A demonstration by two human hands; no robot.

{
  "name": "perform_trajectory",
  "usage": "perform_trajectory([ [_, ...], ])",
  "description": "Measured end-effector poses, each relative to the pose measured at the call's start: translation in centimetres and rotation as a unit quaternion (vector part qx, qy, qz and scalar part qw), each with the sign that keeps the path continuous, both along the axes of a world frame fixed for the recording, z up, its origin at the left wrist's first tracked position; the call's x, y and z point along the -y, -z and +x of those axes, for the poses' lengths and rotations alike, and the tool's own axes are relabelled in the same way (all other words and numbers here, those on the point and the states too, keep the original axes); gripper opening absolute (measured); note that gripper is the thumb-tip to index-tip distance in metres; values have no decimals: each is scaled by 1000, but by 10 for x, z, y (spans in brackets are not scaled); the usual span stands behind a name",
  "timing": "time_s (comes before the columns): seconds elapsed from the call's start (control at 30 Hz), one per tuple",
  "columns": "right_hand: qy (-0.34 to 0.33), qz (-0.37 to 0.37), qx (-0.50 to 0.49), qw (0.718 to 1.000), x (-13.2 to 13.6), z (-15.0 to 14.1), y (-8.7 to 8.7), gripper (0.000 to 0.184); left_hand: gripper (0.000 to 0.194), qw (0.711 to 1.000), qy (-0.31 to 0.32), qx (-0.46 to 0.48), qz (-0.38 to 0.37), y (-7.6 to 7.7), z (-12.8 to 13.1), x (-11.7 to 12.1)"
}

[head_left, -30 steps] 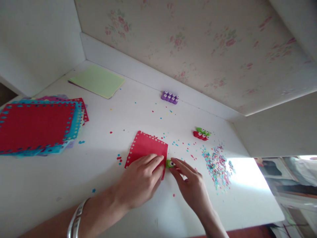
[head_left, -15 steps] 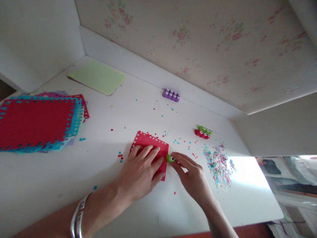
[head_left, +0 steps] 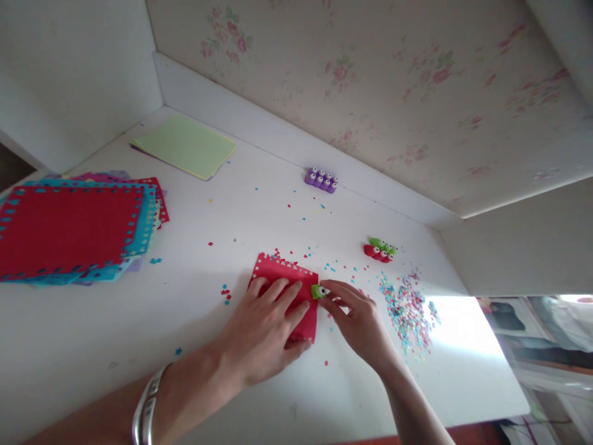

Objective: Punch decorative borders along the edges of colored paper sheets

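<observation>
Five left fingers [head_left: 290, 299] splay on hole-edged red paper [head_left: 282, 267]; right fingers [head_left: 343, 292] pinch a green block [head_left: 316, 291]

Straight in on matt, smooth paper across the red sheet [head_left: 306, 324]! Looks like plastic on the green piece [head_left: 315, 292], smooth and faintly shiny, with the same plastic look on the purple block [head_left: 320, 180]. Over to the bangle [head_left: 147, 420]: polished metal, gleaming. Matt paper again through the stack [head_left: 69, 228], rough-edged, and flat and dull on the green sheet [head_left: 188, 145]. Looks smooth on the desk [head_left: 222, 213], glaring bright at the right end. Matt finish on the floral panel [head_left: 370, 93].
</observation>
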State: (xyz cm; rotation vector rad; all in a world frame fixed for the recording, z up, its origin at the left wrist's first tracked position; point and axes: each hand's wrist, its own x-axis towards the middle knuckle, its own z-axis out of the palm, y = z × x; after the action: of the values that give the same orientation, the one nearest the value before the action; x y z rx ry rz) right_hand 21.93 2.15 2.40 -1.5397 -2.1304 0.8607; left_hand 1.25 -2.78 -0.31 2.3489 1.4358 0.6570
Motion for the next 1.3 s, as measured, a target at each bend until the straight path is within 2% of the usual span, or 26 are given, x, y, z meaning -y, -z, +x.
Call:
perform_trajectory([
  [0.1,16,7,-8,1000,1,0,2,24,53,1000,10,12,3,1,1,1],
  [0.3,19,-76,-52,996,-7,2,-5,27,30,999,28,21,-10,2,0,1],
  [0.6,11,-169,20,985,-32,1,-15,25,22,997,54,37,-28,-1,-2,2],
  [0.83,11,-229,-4,973,-40,9,-10,24,27,996,67,39,-45,-3,-3,5],
  [1.1,21,-235,12,972,-41,3,-14,23,29,995,75,45,-53,-4,-3,7],
  [1.3,17,-246,9,969,-43,7,-8,25,30,993,87,51,-58,-2,-4,8],
])
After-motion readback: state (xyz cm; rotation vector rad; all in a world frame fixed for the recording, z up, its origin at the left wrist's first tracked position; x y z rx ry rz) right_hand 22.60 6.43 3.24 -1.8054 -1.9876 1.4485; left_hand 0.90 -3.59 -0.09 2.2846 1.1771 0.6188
